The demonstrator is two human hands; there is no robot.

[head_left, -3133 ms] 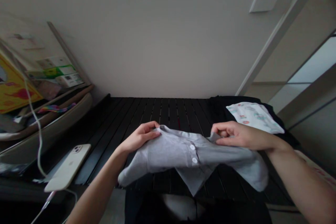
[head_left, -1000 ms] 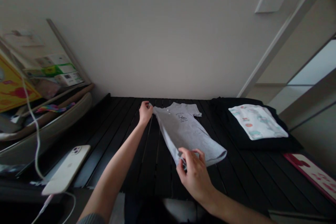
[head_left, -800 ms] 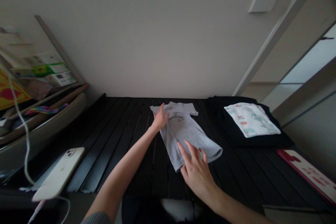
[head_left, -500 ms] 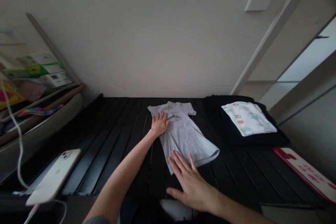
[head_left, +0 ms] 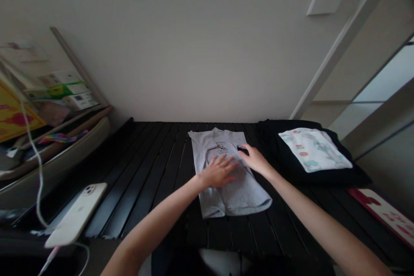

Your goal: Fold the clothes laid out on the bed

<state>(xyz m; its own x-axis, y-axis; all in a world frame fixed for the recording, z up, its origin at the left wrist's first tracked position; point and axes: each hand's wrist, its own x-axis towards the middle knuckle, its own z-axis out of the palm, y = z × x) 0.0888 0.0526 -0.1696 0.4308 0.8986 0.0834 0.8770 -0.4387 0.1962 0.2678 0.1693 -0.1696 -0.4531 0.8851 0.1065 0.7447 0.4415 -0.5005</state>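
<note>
A light grey T-shirt [head_left: 234,198] with a small black print on its chest lies flat and face up on a black slatted table [head_left: 168,172]. My left hand [head_left: 218,171] rests open on the middle of the shirt, palm down, with the fingers spread. Just to its right, my right hand [head_left: 255,159] sits at the shirt's right edge, its fingertips touching the cloth near the sleeve. Neither hand grips anything. Part of the print is close to my fingers, and my left hand hides the cloth beneath it.
A white phone [head_left: 76,214] with a cable lies at the table's left. A folded patterned white cloth [head_left: 315,150] sits on dark fabric [head_left: 274,142] at the right. A red-and-white card [head_left: 381,215] lies at the right edge. A tray with papers [head_left: 58,151] stands left.
The shirt now lies straighter, its lower end no longer slanting right. My left hand moved from the shirt's upper left to its middle, and my right hand moved up from the hem to the right edge.
</note>
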